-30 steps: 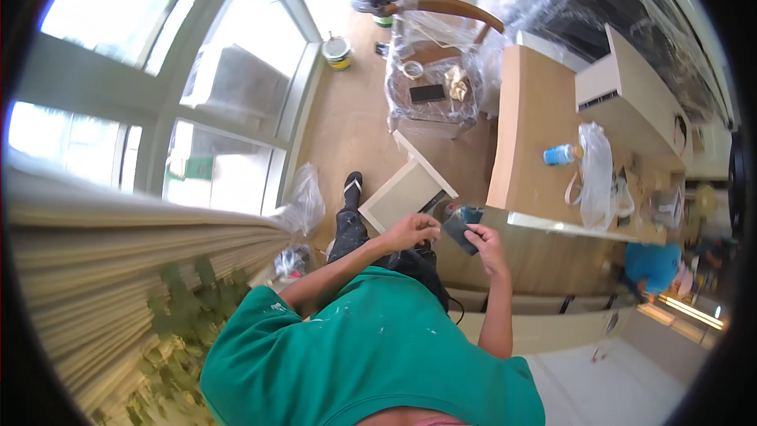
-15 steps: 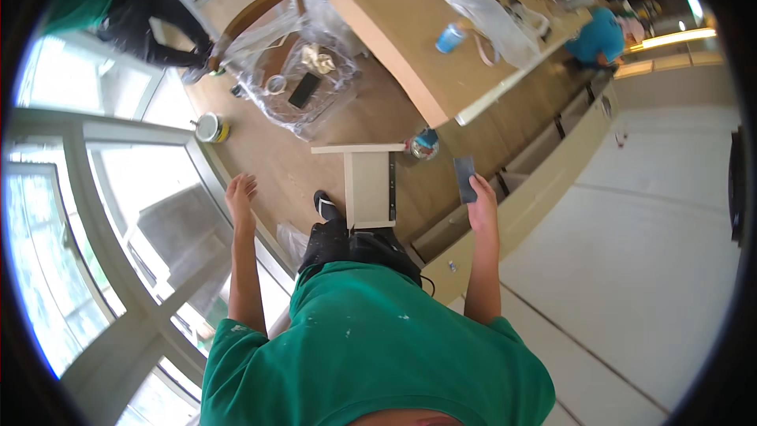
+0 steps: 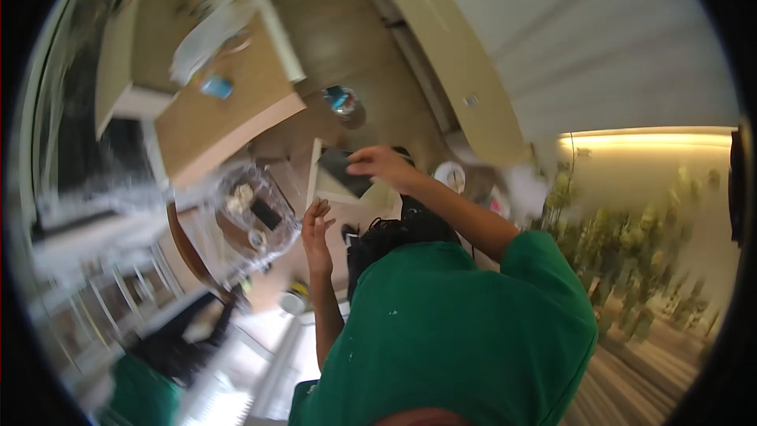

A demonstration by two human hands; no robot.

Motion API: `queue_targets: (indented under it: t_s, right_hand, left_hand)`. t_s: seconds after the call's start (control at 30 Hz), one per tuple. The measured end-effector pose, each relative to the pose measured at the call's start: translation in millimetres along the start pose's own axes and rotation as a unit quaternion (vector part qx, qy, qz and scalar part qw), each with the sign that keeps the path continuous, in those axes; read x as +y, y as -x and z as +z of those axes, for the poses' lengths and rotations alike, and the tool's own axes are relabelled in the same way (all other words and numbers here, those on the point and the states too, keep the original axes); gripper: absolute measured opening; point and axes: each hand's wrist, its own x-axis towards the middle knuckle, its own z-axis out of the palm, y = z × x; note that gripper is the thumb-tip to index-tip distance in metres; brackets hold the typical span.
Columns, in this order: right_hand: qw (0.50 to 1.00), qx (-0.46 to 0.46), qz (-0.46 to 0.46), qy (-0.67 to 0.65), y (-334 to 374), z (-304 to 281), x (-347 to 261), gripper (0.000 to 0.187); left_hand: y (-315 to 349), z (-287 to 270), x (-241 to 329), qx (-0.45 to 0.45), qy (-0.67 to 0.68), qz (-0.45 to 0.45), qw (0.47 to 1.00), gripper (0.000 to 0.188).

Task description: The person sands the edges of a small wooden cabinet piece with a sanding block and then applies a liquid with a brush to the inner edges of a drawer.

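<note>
Before us, our right grip (image 3: pixel 382 168) has a sheet (image 3: pixel 344 173) over a drawer-like piece (image 3: pixel 335 192). To our left, a chair (image 3: pixel 186 246) carries a cloth (image 3: pixel 240 198), a slab (image 3: pixel 266 214) and a roll (image 3: pixel 257 239); farther ahead, a bottle (image 3: pixel 217 86) and a bag (image 3: pixel 211 38) rest on the desk (image 3: pixel 256 106). Right of the desk, a container (image 3: pixel 343 101) stands on the floor (image 3: pixel 319 24).

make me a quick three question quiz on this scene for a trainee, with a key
1. Multiple choice: what does the right hand hold? (a) a brush (b) a dark flat sheet (c) a bottle
2. True or false: the left hand also grips that piece.
3. Fill in: the chair, at the left of the picture, is wrapped in clear ____.

Key: 1 b; 2 false, it is apart from it; 3 plastic.
</note>
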Motion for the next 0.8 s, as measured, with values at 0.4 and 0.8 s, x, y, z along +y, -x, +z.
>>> queue_targets:
  t_s: [0.4,0.8]
  right_hand:
    - [0.964,0.127,-0.07,-0.223,72.2,47.6,188.7,0.023]
    - [0.707,0.664,0.178,0.166,93.4,-235.3,566.5,0.028]
  left_hand:
    - [24.9,-41.3,-24.5,-0.096,-0.124,-0.066,0.985,0.048]
    - [90.0,-74.4,-167.3,-0.078,-0.355,-0.178,0.915,0.029]
